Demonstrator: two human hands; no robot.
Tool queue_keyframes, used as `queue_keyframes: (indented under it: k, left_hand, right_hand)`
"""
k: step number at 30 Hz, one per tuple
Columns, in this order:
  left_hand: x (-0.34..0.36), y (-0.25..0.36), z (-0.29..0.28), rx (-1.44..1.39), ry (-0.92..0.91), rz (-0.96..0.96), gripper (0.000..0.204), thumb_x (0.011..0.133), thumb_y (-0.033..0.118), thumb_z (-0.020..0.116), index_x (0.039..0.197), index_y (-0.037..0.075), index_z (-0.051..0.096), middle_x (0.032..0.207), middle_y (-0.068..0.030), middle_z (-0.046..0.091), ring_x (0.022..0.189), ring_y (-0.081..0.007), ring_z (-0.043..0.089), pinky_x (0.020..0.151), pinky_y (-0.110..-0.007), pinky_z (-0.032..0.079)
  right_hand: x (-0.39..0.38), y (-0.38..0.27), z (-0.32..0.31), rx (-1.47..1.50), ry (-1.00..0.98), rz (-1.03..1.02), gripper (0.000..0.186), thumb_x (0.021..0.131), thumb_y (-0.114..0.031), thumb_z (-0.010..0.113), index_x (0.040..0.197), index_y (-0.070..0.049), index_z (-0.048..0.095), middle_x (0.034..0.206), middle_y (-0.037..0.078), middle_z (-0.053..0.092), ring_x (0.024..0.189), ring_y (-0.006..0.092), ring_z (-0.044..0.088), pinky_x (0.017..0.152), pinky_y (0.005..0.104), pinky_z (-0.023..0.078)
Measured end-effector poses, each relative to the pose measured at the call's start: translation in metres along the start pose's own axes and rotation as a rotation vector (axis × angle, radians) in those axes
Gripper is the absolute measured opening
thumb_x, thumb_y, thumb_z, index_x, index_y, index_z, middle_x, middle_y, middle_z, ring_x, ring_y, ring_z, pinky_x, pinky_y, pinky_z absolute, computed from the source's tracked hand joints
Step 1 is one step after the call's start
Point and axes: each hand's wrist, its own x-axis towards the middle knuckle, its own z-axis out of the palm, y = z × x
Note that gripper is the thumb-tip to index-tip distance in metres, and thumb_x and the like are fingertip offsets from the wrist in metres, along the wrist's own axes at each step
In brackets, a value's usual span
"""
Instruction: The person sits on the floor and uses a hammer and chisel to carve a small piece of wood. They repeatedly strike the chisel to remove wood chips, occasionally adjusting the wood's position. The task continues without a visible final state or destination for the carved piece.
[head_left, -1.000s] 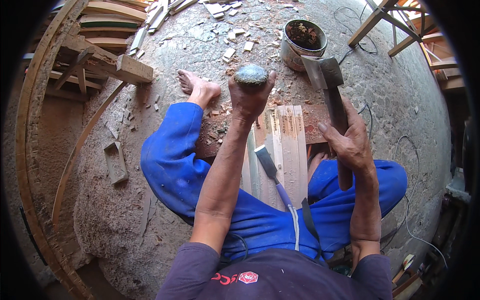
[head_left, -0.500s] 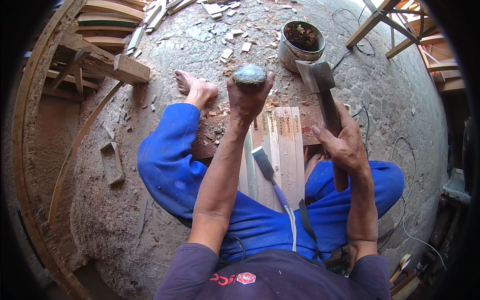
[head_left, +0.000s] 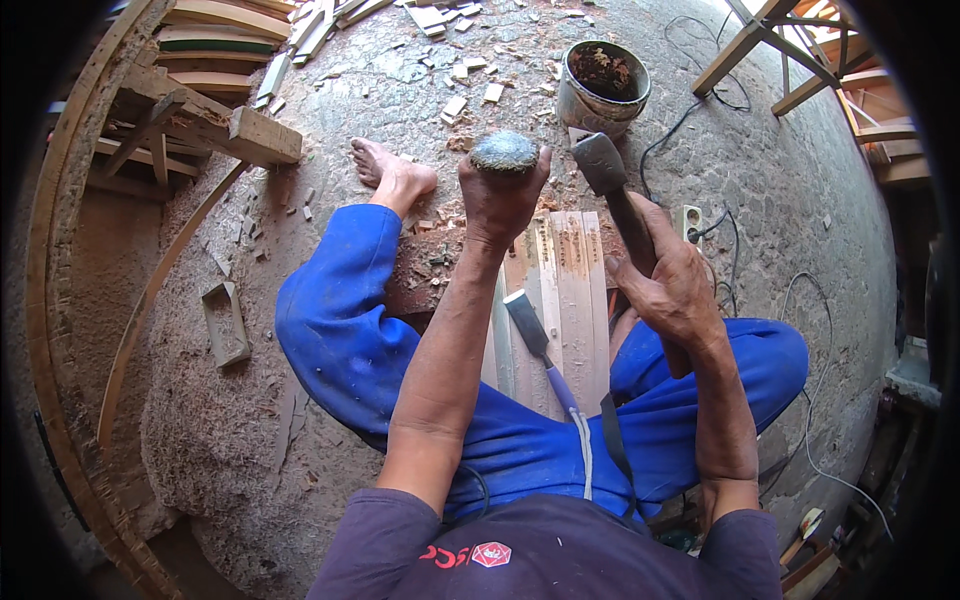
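My left hand (head_left: 497, 205) is closed round an upright tool handle (head_left: 504, 152); only its broad, battered round top shows, and the hand hides the rest. To the right, my right hand (head_left: 672, 283) grips the wooden shaft of a hatchet (head_left: 603, 165), its metal head raised and pointing up and left, apart from the handle top. Below both hands, pale wooden strips (head_left: 570, 300) lie side by side between my legs, with rows of dark notches near their far ends. A wide-bladed chisel (head_left: 527, 322) with a purple handle rests on them, untouched.
A stained bucket (head_left: 603, 95) stands beyond the hatchet. Wood chips and offcuts (head_left: 455, 105) litter the floor. A power socket (head_left: 690, 220) with cables lies at the right. Wooden frames (head_left: 265, 138) rise at the left, near a small open box (head_left: 226, 325).
My right hand has shifted slightly left with the hatchet, and the hatchet head has turned and dropped a little. The socket has come into fuller view. My left hand stays nearly still.
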Motion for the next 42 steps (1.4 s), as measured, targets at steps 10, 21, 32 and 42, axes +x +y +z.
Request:
queue_keyframes:
  k: [10, 21, 32, 42]
  left_hand:
    - [-0.003, 0.004, -0.002, -0.234, 0.047, -0.067, 0.015, 0.083, 0.013, 0.080, 0.090, 0.002, 0.072, 0.082, -0.0064, 0.075, 0.077, -0.0201, 0.074, 0.076, -0.035, 0.055]
    - [0.002, -0.014, 0.009, -0.150, 0.111, 0.150, 0.027, 0.083, 0.007, 0.079, 0.107, 0.002, 0.069, 0.100, -0.0059, 0.073, 0.091, -0.0161, 0.070, 0.080, -0.032, 0.055]
    - [0.013, -0.027, 0.009, -0.291, -0.057, -0.185, 0.018, 0.083, 0.013, 0.080, 0.081, 0.001, 0.067, 0.073, -0.0058, 0.070, 0.064, -0.0188, 0.067, 0.067, -0.037, 0.053]
    - [0.021, -0.036, 0.005, -0.548, -0.052, -0.288, 0.017, 0.082, 0.006, 0.078, 0.096, 0.001, 0.071, 0.086, -0.0040, 0.074, 0.076, -0.0140, 0.069, 0.071, -0.032, 0.054]
  right_hand:
    - [0.025, -0.065, -0.010, -0.090, 0.112, -0.481, 0.062, 0.089, -0.006, 0.069, 0.147, -0.009, 0.048, 0.116, 0.025, 0.072, 0.107, 0.0398, 0.072, 0.088, 0.0444, 0.057]
    - [0.050, -0.054, -0.007, -0.640, -0.117, -0.331, 0.060, 0.090, -0.006, 0.066, 0.146, -0.009, 0.044, 0.098, 0.026, 0.071, 0.090, 0.0428, 0.072, 0.078, 0.0524, 0.057]
    - [0.071, -0.100, -0.040, -0.400, 0.451, -0.844, 0.055, 0.091, -0.009, 0.070, 0.142, -0.011, 0.051, 0.106, 0.022, 0.074, 0.090, 0.0402, 0.074, 0.077, 0.0466, 0.061]
    - [0.060, -0.081, -0.026, -0.341, -0.023, -0.517, 0.055, 0.089, -0.008, 0.070, 0.141, -0.009, 0.051, 0.098, 0.024, 0.071, 0.088, 0.0424, 0.072, 0.078, 0.0508, 0.057]
